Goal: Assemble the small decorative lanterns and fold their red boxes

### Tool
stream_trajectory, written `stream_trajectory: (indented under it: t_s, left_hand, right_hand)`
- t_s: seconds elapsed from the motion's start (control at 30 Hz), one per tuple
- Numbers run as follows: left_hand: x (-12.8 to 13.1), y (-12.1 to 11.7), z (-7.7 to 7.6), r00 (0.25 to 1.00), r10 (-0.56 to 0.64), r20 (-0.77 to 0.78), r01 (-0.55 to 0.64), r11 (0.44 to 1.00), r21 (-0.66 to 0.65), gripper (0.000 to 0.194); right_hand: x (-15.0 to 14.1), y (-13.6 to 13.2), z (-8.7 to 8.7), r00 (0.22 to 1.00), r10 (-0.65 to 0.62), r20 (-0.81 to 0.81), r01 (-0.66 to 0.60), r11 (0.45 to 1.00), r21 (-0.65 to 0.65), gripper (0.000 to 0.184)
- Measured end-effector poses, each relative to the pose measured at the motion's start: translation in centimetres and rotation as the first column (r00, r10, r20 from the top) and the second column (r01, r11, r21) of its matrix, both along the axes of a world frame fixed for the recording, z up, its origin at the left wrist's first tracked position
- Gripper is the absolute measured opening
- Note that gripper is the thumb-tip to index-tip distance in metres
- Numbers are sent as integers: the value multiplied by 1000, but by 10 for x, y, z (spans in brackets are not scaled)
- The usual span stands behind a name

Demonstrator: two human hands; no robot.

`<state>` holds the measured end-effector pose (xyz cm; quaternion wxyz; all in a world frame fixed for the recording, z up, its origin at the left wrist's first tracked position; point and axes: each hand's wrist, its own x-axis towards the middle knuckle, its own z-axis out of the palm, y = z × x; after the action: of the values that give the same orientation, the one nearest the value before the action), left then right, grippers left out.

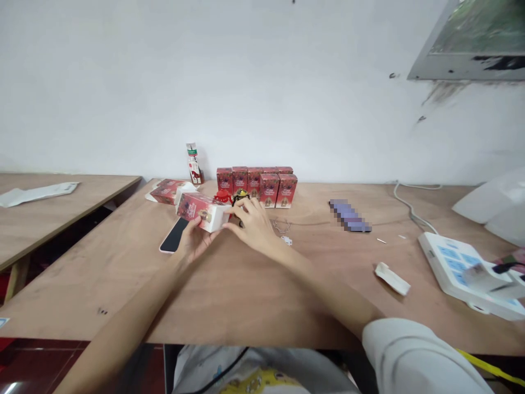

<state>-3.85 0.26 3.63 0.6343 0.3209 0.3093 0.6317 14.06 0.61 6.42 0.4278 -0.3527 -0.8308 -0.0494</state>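
My left hand [197, 241] is closed around a small red-and-white carton [199, 210], holding it tilted above the table from below. At the carton's white right end, my right hand [255, 224] has its thumb and fingertips pinched on the end flap. Just behind the hands sit a red object [222, 196] and a dark one with a yellow top [241, 194], both partly hidden. A group of matching red cartons [269, 190] stands upright beyond my right hand. To the left, more red cartons [167, 191] lie flat.
A phone [174, 236] lies under the held carton; another, blurred phone [349, 215] is at right. Near the wall stands a small printed packet [194, 164]. A white power strip [463, 271] with a cable and a white wrapper [392, 279] are on the right.
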Motion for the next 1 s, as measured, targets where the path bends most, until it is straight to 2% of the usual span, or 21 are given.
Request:
stream_trajectory:
  t_s: [0.13, 0.3, 0.37, 0.6, 0.77, 0.83, 1.0]
  left_hand:
    - [-1, 3, -5, 1000, 23, -11, -23, 1000, 13, 30]
    - [1, 2, -2, 998, 54, 16, -54, 999, 0, 27]
    - [2, 0, 0, 998, 54, 22, -54, 999, -7, 29]
    - [5, 0, -6, 999, 21, -39, -23, 999, -37, 30]
    - [-1, 6, -8, 995, 92, 27, -90, 995, -39, 24]
    - [-4, 7, -6, 996, 73, 56, -72, 997, -14, 22]
    - [-4, 5, 0, 988, -55, 144, 52, 998, 20, 21]
  right_hand:
    - [-10, -3, -10, 994, 94, -57, -99, 991, -88, 18]
    - [-14, -2, -14, 968, 126, -219, -160, 976, -146, 37]
    - [-13, -2, -14, 959, 144, -242, -185, 971, -153, 37]
    - [-6, -4, -13, 966, 140, -220, -180, 967, -177, 30]
    - [-11, -12, -14, 973, 132, -187, -166, 969, -184, 17]
    - [-14, -16, -15, 973, 159, -169, -184, 972, -147, 15]
    - [-17, -24, -22, 978, 209, 13, -209, 978, 6, 29]
